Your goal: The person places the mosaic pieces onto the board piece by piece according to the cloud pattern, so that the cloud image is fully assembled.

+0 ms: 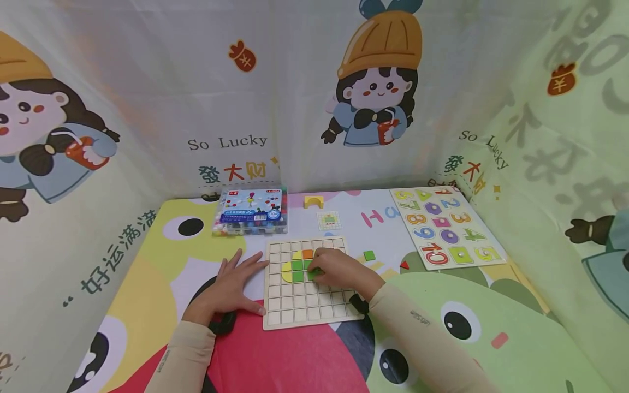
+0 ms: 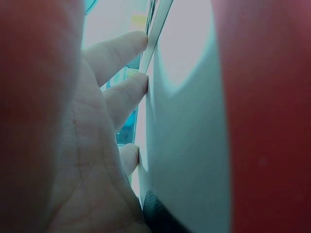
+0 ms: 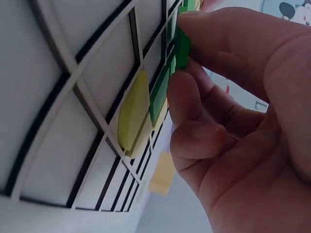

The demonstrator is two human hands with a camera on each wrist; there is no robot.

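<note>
Green tile (image 3: pixel 181 41) is pinched between thumb and fingertips of the right hand (image 1: pixel 339 270), held over the wooden grid board (image 1: pixel 307 311) near its centre, just beside the green pieces already seated there. In the right wrist view I see the tile edge-on at the board surface, next to a yellow rounded piece (image 3: pixel 132 114) and a darker green square (image 3: pixel 159 99) set in the cells. An orange tile (image 1: pixel 307 253) sits at 12 o'clock of that cluster.

Left hand (image 1: pixel 228 289) lies flat at 9 o'clock of the board, fingers straight and spread, grasping nothing; its fingertips (image 2: pixel 138 85) touch the board's left edge. Both forearms wear beige sleeves.

At 2 o'clock from the board I note a loose green square (image 1: pixel 369 255) on the tabletop (image 1: pixel 147 284), with a small red triangle (image 1: pixel 404 265) near it. Farther out: a pattern card (image 1: pixel 328 220) at 12 o'clock, a yellow arch block (image 1: pixel 313 201) behind it, a clear box of beads (image 1: pixel 251 212) at 11 o'clock, and a number puzzle board (image 1: pixel 444 226) at 2 o'clock.
</note>
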